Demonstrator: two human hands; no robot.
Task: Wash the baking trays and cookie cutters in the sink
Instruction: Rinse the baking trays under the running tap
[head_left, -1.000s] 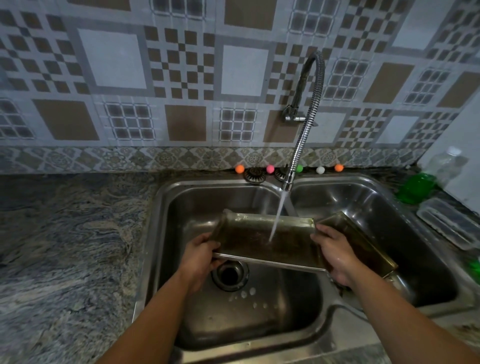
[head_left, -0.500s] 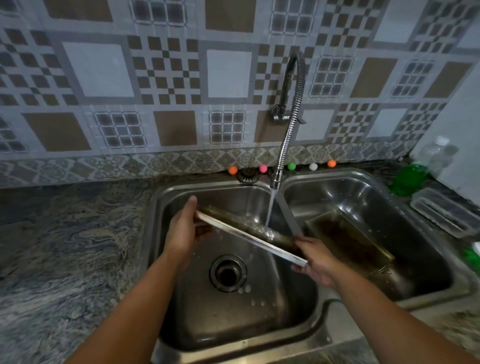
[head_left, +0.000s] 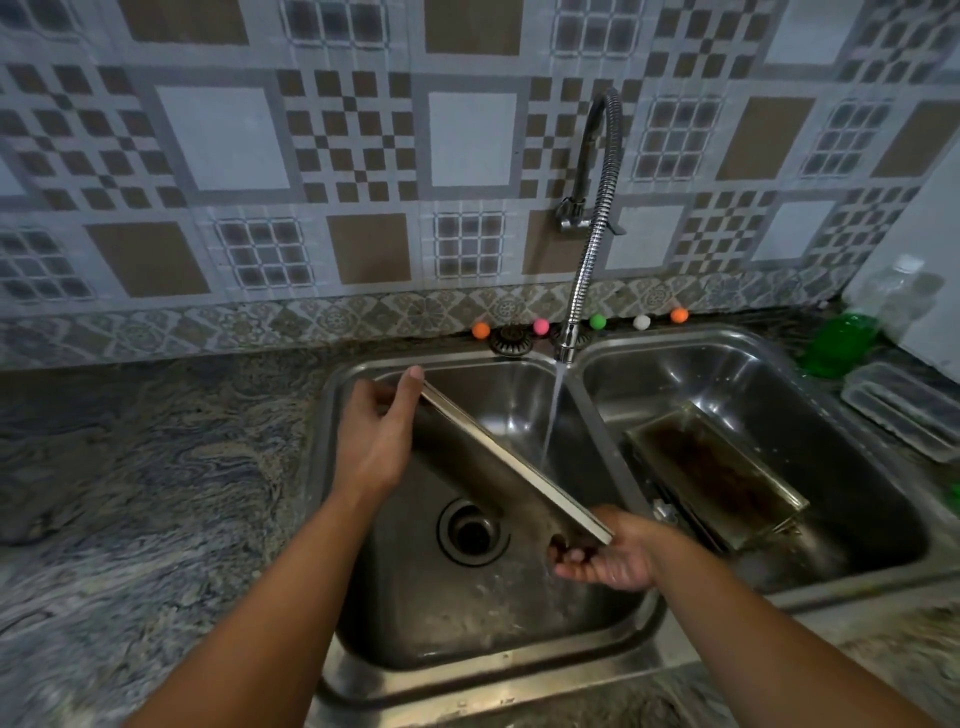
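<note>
I see a mottled grey stone desk (head_left: 156, 467) with a steel double sink (head_left: 574, 400) set into it. Along its back edge, against the tiled wall, sit small coloured balls: orange (head_left: 481, 330), pink (head_left: 541, 326), green (head_left: 597, 321), white (head_left: 641, 322) and orange (head_left: 679, 315). At the far right stand a green bottle (head_left: 836, 345) (soap, I cannot tell) and a clear lidded box (head_left: 904, 408).

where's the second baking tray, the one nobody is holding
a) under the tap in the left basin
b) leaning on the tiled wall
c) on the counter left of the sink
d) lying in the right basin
d: the dark, stained second tray lies in the right basin, while the left hand and right hand hold the other tray tilted over the left basin.
</note>
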